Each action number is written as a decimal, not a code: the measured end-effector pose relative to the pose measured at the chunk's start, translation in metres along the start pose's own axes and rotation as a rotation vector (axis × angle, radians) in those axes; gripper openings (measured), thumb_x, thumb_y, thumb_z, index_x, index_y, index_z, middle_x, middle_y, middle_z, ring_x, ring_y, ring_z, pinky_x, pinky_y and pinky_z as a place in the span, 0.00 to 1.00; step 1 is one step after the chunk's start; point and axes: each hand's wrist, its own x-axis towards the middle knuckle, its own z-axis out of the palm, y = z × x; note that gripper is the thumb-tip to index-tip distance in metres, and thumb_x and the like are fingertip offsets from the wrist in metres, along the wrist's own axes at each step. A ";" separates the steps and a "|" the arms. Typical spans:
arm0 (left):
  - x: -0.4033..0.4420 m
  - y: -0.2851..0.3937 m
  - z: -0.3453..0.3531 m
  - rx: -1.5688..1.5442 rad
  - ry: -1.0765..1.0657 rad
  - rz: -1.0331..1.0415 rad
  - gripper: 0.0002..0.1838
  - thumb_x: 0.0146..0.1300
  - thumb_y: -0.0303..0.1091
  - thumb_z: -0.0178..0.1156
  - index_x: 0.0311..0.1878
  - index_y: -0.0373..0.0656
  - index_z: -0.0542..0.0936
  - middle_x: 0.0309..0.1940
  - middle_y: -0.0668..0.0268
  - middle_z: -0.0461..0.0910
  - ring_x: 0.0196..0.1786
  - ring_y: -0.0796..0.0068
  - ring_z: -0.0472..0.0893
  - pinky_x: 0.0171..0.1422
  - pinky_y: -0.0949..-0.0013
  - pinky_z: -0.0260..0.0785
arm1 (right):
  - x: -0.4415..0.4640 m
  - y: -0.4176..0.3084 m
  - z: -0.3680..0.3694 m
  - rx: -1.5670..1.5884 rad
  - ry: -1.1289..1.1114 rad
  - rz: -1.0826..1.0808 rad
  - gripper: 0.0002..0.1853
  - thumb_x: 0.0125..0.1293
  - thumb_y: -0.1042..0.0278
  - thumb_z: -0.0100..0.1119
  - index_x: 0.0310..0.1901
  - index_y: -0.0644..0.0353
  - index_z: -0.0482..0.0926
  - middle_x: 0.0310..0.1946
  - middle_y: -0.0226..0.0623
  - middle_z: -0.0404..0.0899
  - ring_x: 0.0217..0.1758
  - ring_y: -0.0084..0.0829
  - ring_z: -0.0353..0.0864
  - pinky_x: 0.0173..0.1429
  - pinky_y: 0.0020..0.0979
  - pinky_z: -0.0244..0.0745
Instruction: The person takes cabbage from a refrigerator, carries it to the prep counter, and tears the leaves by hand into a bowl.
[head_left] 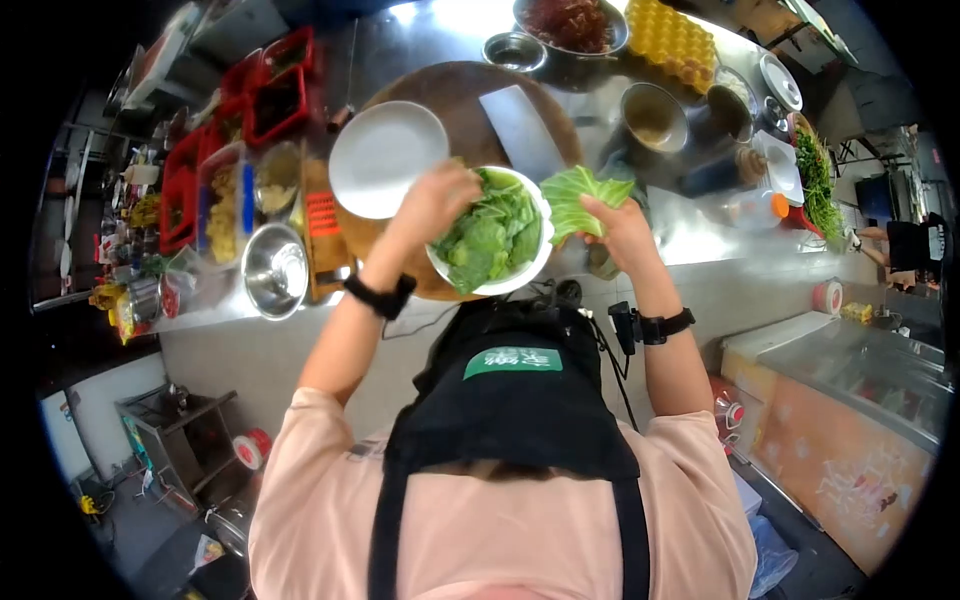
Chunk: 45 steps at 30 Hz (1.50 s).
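A white bowl (545, 250) full of torn green leaves (488, 235) sits at the near edge of a round wooden cutting board (440, 85). Over the bowl's left side is my left hand (440, 200), its fingers bent down towards the leaves. Motion smears those fingers, so I cannot make out whether they pinch a piece. My right hand (622, 232), just right of the bowl, is closed on the edge of a pale-ribbed cabbage leaf (580, 200). That leaf spreads out to the left, close to the bowl's rim.
On the board lie a white plate (388, 155) and a cleaver (522, 130). To the left stand a steel bowl (275, 270), an orange grater (322, 213) and red bins (185, 190). On the right are a steel pot (653, 118) and an orange-capped bottle (758, 208); egg trays (670, 45) are behind.
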 end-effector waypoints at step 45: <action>-0.004 0.079 -0.023 -0.079 -0.259 0.105 0.21 0.58 0.43 0.68 0.46 0.38 0.75 0.35 0.51 0.78 0.40 0.47 0.79 0.44 0.55 0.70 | 0.006 -0.038 0.066 -0.505 -0.519 -0.016 0.11 0.61 0.68 0.68 0.38 0.67 0.81 0.27 0.29 0.81 0.25 0.18 0.77 0.29 0.24 0.74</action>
